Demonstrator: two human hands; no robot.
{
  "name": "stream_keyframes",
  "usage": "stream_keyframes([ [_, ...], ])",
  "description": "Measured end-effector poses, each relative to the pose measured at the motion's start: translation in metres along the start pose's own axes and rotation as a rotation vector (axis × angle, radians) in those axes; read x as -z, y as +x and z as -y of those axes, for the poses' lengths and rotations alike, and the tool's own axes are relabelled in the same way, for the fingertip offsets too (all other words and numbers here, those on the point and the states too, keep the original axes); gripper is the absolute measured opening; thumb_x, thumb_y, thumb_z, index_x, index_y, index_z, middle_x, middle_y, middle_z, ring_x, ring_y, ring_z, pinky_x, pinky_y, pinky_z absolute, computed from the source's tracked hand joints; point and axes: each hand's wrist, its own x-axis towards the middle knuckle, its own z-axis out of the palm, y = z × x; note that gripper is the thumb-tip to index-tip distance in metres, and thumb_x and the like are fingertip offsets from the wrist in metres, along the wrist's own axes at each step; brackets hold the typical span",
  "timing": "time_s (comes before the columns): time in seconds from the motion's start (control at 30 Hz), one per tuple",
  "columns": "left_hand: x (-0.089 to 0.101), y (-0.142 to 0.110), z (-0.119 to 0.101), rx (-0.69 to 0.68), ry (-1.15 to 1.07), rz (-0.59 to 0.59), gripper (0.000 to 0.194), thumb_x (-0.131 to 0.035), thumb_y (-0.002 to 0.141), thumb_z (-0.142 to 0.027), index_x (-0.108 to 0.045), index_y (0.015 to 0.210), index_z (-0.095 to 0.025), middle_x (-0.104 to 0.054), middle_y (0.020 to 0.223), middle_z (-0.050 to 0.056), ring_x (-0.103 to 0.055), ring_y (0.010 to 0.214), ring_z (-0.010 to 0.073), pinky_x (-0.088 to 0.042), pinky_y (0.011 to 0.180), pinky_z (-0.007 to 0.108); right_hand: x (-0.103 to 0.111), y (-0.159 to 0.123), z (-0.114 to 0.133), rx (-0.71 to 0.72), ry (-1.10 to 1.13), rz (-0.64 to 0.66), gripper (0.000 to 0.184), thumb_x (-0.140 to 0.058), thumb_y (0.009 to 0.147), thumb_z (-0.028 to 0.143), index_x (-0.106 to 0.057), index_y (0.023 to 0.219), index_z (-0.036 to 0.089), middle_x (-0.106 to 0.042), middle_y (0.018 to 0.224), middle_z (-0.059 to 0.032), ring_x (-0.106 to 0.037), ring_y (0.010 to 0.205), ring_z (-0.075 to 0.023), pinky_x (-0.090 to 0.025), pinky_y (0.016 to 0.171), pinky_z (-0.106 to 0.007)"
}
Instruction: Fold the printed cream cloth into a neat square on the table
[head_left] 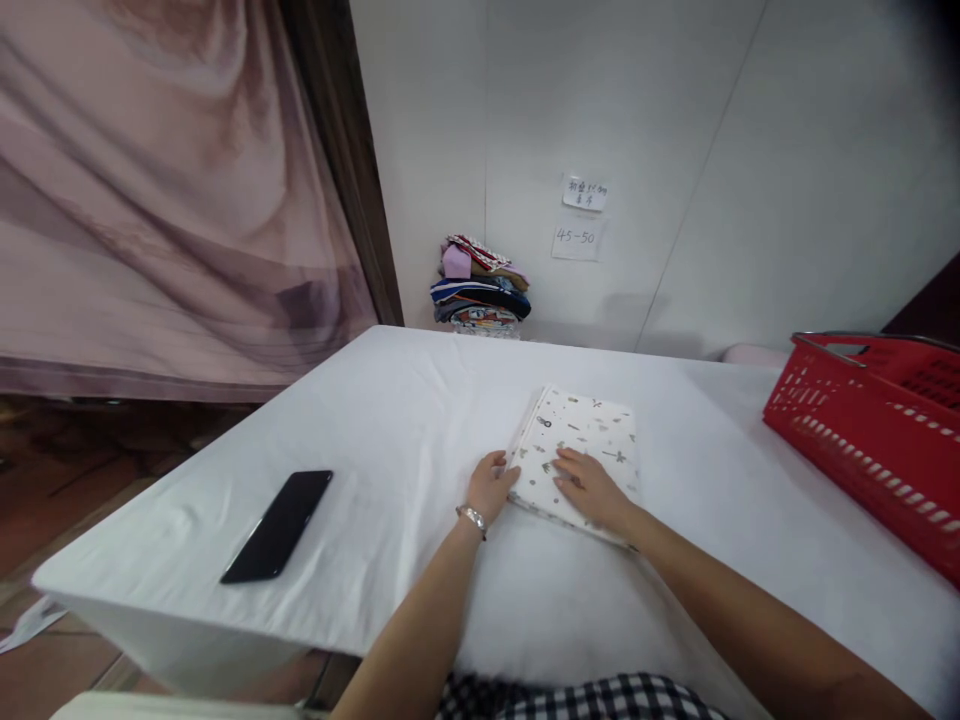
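Well, folded cloth (pixel 581 425) lies beneath the right hand (pixel 591 487) (left hand (pixel 491 484) at its edge).

red basket (pixel 855 440) runs off the right edge on my feed, the pink curtain (pixel 165 200) is chopped at top and left, and i can't see the bit of folded cloth (pixel 592 430) under the right hand (pixel 592 488).

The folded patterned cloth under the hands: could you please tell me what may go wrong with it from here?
The right hand rests on top of the folded cloth, so pressing sideways might drag the upper layer and crease it. The left hand is at its left edge; a push there could skew the layers. The white table cover has wrinkles, so sliding the cloth might bunch it up.
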Motion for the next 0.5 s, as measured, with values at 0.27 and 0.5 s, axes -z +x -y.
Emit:
stream_keyframes([
  [0.27,-0.002,-0.003,0.005,-0.174,0.177,-0.043,0.031,-0.054,0.075,-0.034,-0.053,0.103,-0.021,-0.057,0.104,0.005,-0.052,0.056,0.0075,-0.047,0.055,0.024,0.023,0.091,-0.008,-0.174,0.026,-0.124,0.033,-0.039,0.081,0.021,-0.063,0.105,0.023,-0.064,0.106,-0.0005,-0.056,0.100,-0.0181,-0.041,0.089,-0.030],
  [0.5,0.001,-0.004,0.003,-0.253,0.243,-0.048,0.018,-0.052,0.075,-0.033,-0.053,0.090,-0.023,-0.057,0.083,0.001,-0.051,0.057,0.0106,-0.043,0.059,0.026,0.032,0.152,-0.025,-0.250,-0.148,-0.101,0.042,-0.041,0.077,0.013,-0.057,0.115,0.018,-0.065,0.104,-0.0056,-0.059,0.092,-0.0205,-0.041,0.083,-0.030],
])
